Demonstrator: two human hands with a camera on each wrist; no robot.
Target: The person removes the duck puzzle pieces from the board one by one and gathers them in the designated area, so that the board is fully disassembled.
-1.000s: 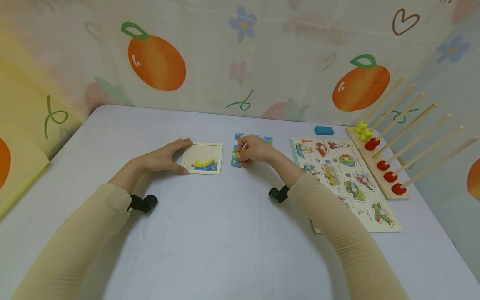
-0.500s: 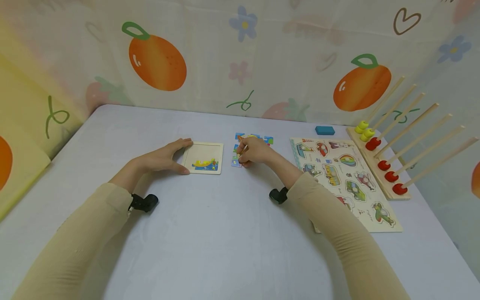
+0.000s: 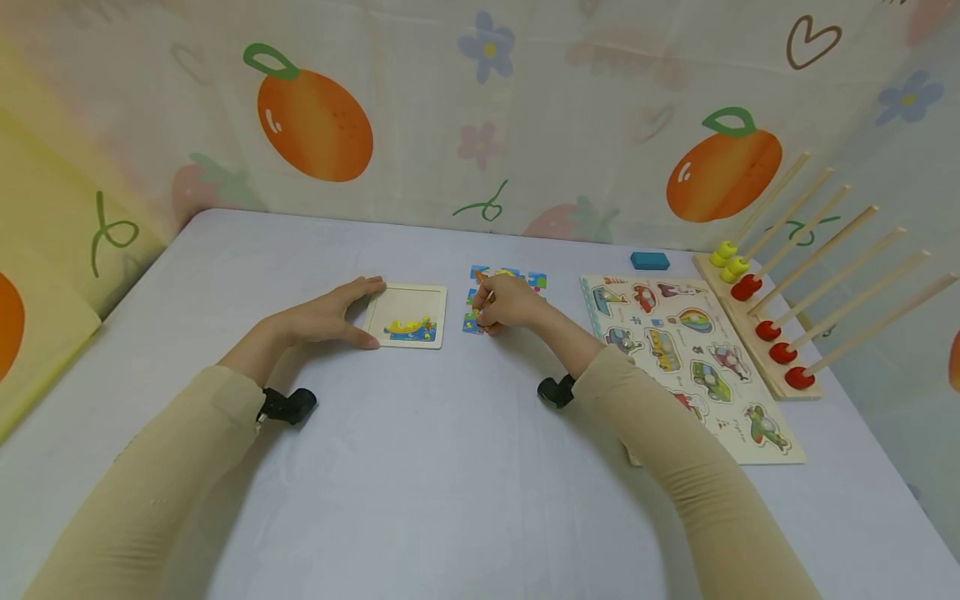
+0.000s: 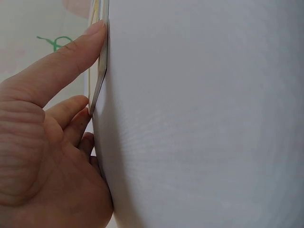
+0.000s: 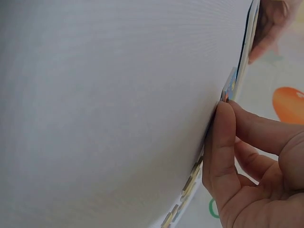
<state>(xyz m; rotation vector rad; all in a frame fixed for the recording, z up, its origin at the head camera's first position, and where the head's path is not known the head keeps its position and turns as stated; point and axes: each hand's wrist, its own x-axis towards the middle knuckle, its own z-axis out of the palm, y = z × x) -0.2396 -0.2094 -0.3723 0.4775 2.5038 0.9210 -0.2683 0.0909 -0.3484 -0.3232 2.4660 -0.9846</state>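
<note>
My left hand (image 3: 326,318) holds the left side of a square wooden puzzle tray (image 3: 411,302), thumb at the near corner and forefinger at the far one. Assembled in the tray's lower right are jigsaw pieces (image 3: 412,331) in yellow and blue. To the right of the tray, my right hand (image 3: 512,300) is low over a group of loose jigsaw pieces (image 3: 537,281). In the right wrist view its thumb and forefinger pinch a thin jigsaw piece (image 5: 231,84) with a blue printed face. The hand covers part of the group in the head view.
A vehicle peg puzzle board (image 3: 720,367) lies at the right, partly under the right forearm. Beyond it stands a wooden counting rack (image 3: 798,390) with upright rods and red and yellow beads. A blue block (image 3: 649,261) sits near the back edge. Patterned cloth hangs behind the table.
The right hand's fingers shift very slightly over the loose pieces, showing more of those at the back. The left hand and the tray stay in place.
</note>
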